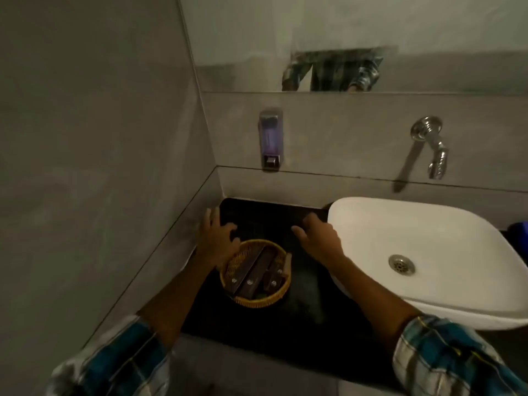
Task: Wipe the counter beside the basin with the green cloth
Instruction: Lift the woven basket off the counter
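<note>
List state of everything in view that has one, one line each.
left hand: open, fingers spread, at the basket's far-left rim, holding nothing
right hand: open, palm down over the counter, no cloth visible
basket: upright on the counter, holding dark packets
counter: dark, wet or dry cannot tell
basin: empty, drain open
tap: no water running
soap dispenser: wall-mounted, fill level unclear

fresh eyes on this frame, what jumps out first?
The white basin at the right stands out brightly against the black counter. Left of it, a round wicker basket of dark packets sits on the counter, with the left hand at its rim and the right hand beside the basin. No green cloth is visible.
</note>
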Tool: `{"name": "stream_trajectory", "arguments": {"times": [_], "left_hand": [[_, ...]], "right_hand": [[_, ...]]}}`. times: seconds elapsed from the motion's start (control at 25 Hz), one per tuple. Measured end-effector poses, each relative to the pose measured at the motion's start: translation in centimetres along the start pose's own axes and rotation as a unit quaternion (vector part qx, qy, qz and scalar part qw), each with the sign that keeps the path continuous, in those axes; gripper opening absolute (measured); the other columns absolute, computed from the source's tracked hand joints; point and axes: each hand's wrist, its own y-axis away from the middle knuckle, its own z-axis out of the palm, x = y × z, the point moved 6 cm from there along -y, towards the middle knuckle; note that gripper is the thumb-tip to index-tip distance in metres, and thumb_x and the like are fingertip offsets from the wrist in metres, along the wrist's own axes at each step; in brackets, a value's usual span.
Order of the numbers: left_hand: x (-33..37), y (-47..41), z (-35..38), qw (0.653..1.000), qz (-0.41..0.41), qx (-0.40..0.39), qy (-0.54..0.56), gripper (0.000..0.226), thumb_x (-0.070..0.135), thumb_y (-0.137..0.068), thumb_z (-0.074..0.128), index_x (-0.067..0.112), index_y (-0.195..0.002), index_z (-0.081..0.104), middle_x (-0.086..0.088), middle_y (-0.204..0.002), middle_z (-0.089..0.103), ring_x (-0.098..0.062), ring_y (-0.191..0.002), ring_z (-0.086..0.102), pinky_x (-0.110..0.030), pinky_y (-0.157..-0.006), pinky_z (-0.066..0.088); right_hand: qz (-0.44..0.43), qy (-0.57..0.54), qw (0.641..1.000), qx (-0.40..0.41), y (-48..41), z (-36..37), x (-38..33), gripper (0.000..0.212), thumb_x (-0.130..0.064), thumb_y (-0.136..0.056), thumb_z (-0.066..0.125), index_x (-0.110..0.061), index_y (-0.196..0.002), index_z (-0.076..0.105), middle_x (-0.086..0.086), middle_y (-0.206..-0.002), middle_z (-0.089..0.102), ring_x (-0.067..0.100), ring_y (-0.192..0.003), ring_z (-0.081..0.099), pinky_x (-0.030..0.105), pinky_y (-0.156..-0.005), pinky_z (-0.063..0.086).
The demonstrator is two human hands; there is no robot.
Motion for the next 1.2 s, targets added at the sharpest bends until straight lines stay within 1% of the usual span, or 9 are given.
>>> {"name": "stream_trajectory", "arguments": {"times": [0.12,0.24,0.36,0.48,0.56,0.68,0.84,1.04,1.2], "left_hand": [[-5.2,1.7,5.1,0.988,-0.093,-0.102,0.072,0.044,0.049,-0.093,0.042,0.023,-0.126,0.055,-0.013,-0.151,0.036,-0.037,-0.143,0.018,-0.057,-0.115,0.018],[-5.8,2.6,8.1,0.932,-0.150,-0.182,0.275,0.059,0.042,-0.094,0.049,0.015,-0.143,0.033,-0.016,-0.145,0.045,-0.035,-0.133,0.040,-0.044,-0.110,0.030],[-5.7,2.0,8.8,0.867,-0.222,-0.158,0.416,0.068,0.044,-0.093,0.052,0.018,-0.148,0.021,-0.014,-0.139,0.052,-0.027,-0.124,0.050,-0.033,-0.095,0.040],[-5.7,2.8,8.9,0.809,-0.271,-0.149,0.499,0.073,0.039,-0.087,0.065,0.015,-0.145,0.028,-0.010,-0.130,0.057,-0.023,-0.115,0.056,-0.033,-0.086,0.045],[-5.0,4.0,8.4,0.815,-0.251,-0.147,0.501,0.059,0.026,-0.087,0.067,0.010,-0.137,0.042,-0.008,-0.119,0.062,-0.021,-0.106,0.059,-0.026,-0.075,0.046],[-2.7,6.9,7.5,0.819,-0.208,-0.141,0.515,0.041,0.012,-0.088,0.064,0.004,-0.127,0.053,-0.010,-0.113,0.066,-0.012,-0.092,0.063,-0.022,-0.067,0.049],[1.8,13.1,8.8,0.801,-0.218,-0.166,0.532,0.026,0.003,-0.086,0.064,0.007,-0.112,0.064,0.001,-0.088,0.069,-0.012,-0.082,0.065,-0.016,-0.052,0.053],[8.9,18.5,12.8,0.809,-0.208,-0.223,0.502,0.042,0.001,-0.082,0.068,0.005,-0.123,0.059,-0.013,-0.106,0.069,-0.022,-0.091,0.068,-0.033,-0.072,0.058],[14.1,18.7,14.2,0.808,-0.180,-0.230,0.512,0.043,0.001,-0.082,0.069,0.006,-0.123,0.059,-0.015,-0.111,0.067,-0.026,-0.095,0.067,-0.043,-0.079,0.059]], "right_hand": [[0.090,-0.055,0.989,-0.108,0.5,7.0,2.3,0.032,-0.037,-0.091,0.054,-0.008,-0.104,0.058,0.016,-0.102,0.067,0.035,-0.093,0.065,0.045,-0.084,0.056],[0.172,-0.134,0.967,-0.133,0.7,10.8,4.6,0.042,-0.033,-0.094,0.050,-0.007,-0.127,0.046,0.021,-0.115,0.066,0.035,-0.098,0.066,0.038,-0.079,0.055],[0.265,-0.311,0.905,-0.121,0.8,12.7,5.9,0.053,-0.031,-0.092,0.058,-0.014,-0.138,0.037,0.017,-0.116,0.065,0.023,-0.087,0.068,0.029,-0.062,0.055],[0.310,-0.359,0.877,-0.075,1.3,12.6,7.7,0.037,-0.023,-0.088,0.066,-0.013,-0.121,0.053,0.014,-0.116,0.064,0.022,-0.095,0.067,0.030,-0.065,0.059],[0.307,-0.356,0.881,-0.059,2.5,12.0,8.9,0.026,-0.017,-0.084,0.071,-0.013,-0.108,0.060,0.012,-0.111,0.065,0.023,-0.099,0.066,0.037,-0.079,0.060],[0.304,-0.355,0.883,-0.039,7.0,10.4,10.7,0.023,-0.015,-0.081,0.073,-0.013,-0.102,0.064,0.011,-0.096,0.070,0.020,-0.082,0.068,0.037,-0.073,0.061],[0.331,-0.295,0.896,-0.005,14.0,6.9,14.2,0.021,-0.016,-0.079,0.074,-0.013,-0.099,0.068,0.010,-0.089,0.074,0.023,-0.080,0.070,0.043,-0.076,0.061],[0.375,-0.238,0.895,0.025,20.9,1.6,20.2,0.019,-0.011,-0.080,0.071,-0.016,-0.099,0.070,0.009,-0.087,0.073,0.025,-0.080,0.071,0.048,-0.075,0.061],[0.374,-0.197,0.904,0.063,21.5,-1.6,23.6,0.021,-0.010,-0.082,0.070,-0.013,-0.103,0.068,0.011,-0.095,0.072,0.025,-0.084,0.069,0.039,-0.067,0.061]]}}
